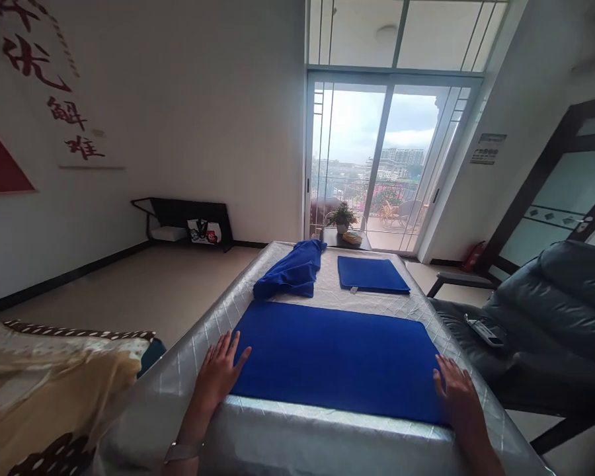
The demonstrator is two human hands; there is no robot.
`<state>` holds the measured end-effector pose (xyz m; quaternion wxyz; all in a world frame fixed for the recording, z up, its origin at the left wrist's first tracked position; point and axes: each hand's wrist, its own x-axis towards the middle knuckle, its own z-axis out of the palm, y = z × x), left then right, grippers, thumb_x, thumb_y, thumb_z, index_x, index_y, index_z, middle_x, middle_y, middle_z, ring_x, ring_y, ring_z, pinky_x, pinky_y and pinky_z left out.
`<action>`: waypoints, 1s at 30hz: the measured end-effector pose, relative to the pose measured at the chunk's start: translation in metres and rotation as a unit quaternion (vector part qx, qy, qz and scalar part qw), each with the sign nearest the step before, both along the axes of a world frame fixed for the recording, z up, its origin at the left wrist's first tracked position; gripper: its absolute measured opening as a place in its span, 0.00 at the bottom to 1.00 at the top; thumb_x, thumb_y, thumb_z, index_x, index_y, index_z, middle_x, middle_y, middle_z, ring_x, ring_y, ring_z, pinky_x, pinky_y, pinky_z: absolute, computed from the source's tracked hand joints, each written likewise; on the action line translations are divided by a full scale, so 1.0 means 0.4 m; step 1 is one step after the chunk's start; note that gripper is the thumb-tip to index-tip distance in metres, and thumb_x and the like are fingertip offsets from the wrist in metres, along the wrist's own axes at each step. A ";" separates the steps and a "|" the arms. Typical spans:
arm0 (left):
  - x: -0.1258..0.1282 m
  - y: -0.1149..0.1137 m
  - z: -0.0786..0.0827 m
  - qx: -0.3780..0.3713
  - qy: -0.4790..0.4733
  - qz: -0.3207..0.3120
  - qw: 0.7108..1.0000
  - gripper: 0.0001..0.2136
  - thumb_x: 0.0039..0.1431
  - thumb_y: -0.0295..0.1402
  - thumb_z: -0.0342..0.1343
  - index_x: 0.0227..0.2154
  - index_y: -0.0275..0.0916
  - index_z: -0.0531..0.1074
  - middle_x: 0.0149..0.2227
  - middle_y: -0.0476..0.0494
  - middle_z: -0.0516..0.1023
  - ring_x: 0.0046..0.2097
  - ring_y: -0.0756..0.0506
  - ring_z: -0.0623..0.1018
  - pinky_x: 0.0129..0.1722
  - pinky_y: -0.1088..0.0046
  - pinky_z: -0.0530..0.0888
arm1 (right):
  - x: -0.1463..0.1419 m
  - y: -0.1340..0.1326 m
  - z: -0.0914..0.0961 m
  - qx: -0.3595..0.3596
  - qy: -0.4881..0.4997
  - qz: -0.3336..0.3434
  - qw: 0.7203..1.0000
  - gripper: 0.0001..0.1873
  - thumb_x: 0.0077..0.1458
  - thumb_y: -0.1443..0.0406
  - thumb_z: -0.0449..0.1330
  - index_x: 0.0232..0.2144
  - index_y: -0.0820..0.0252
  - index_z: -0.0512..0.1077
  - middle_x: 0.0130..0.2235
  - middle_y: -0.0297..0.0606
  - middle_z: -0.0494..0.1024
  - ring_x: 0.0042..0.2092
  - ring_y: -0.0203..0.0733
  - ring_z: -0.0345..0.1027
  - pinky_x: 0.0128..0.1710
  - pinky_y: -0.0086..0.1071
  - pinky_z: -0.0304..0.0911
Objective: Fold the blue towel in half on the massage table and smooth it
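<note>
A large blue towel [337, 357] lies spread flat across the near end of a grey quilted mattress [327, 436]. My left hand [218, 373] rests open on the towel's near left corner, fingers spread. Open and flat as well, my right hand [453, 390] presses on the near right corner. Farther along the mattress a crumpled blue towel [292, 271] lies on the left. A small folded blue towel [371, 274] lies flat on the right.
A patterned beige pillow [44, 390] sits at the near left. A dark leather recliner [540, 324] with a remote [483, 329] on its arm stands at the right. Beyond the mattress, a small table holds a potted plant [342, 217] before glass balcony doors [377, 158].
</note>
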<state>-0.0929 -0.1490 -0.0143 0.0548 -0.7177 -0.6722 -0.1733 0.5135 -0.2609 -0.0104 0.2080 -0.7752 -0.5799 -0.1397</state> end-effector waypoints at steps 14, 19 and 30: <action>0.590 0.233 0.127 -0.024 0.007 -0.342 0.939 0.29 0.74 0.48 0.33 0.66 0.37 0.62 0.68 0.35 0.63 0.70 0.41 0.60 0.69 0.58 0.58 | -0.519 0.403 0.154 -0.189 0.041 0.224 0.955 0.32 0.69 0.61 0.37 0.69 0.70 0.55 0.71 0.46 0.55 0.72 0.46 0.42 0.70 0.42 0.38; 0.629 0.262 0.037 -0.041 -0.008 -0.304 0.952 0.30 0.73 0.49 0.32 0.68 0.35 0.58 0.69 0.36 0.60 0.71 0.41 0.56 0.70 0.57 0.54 | -0.534 0.438 0.070 -0.209 0.026 0.215 0.953 0.33 0.69 0.59 0.37 0.70 0.68 0.51 0.72 0.44 0.50 0.73 0.47 0.39 0.71 0.44 0.35; 0.564 0.286 0.036 -0.075 -0.012 -0.271 0.960 0.31 0.72 0.52 0.32 0.70 0.40 0.56 0.70 0.39 0.58 0.71 0.39 0.55 0.70 0.54 0.52 | -0.482 0.426 0.083 -0.232 0.033 0.190 0.953 0.34 0.70 0.56 0.34 0.71 0.67 0.49 0.73 0.41 0.48 0.73 0.43 0.37 0.71 0.43 0.33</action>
